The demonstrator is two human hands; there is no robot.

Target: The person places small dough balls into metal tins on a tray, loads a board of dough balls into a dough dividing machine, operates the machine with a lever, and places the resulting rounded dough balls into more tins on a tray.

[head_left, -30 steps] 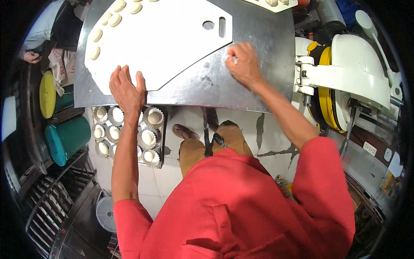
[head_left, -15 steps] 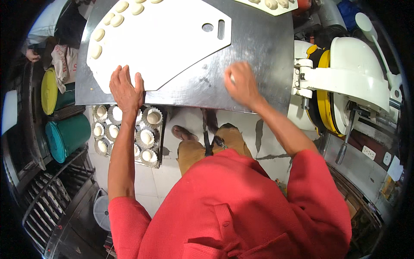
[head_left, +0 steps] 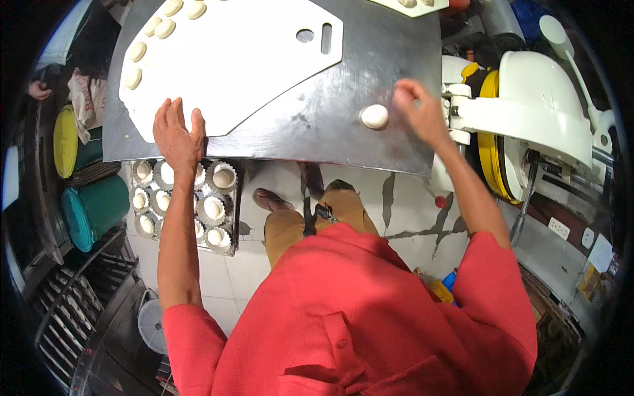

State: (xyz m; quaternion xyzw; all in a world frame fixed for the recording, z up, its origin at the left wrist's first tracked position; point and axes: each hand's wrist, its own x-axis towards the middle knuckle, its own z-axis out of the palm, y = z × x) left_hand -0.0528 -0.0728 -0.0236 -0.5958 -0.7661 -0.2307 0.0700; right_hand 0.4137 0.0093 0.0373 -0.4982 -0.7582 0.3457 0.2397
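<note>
A round, smooth white dough ball (head_left: 375,116) sits alone on the bare metal table (head_left: 297,142), toward its near right part. Just to the right of it, apart from it, is my right hand (head_left: 422,113); its fingers are smeared by motion. My left hand (head_left: 179,135) lies with fingers spread on the near edge of a large white board (head_left: 218,72), thumb apart. Several flattened dough rounds (head_left: 137,51) line the board's far left side. Below the table edge, partly behind my left forearm, a tray holds fluted cups (head_left: 212,209) with dough pieces in them.
At the right stands a white mixer (head_left: 541,105) with a yellow-rimmed bowl. Another white board (head_left: 413,8) with dough pieces lies at the far edge. Green lidded bins (head_left: 96,211) are at the left. Another person's hand (head_left: 39,90) shows at the far left.
My right hand has moved right and come off the dough ball, which it mostly covered before. My left hand stays on the board. The whole view has shifted slightly.
</note>
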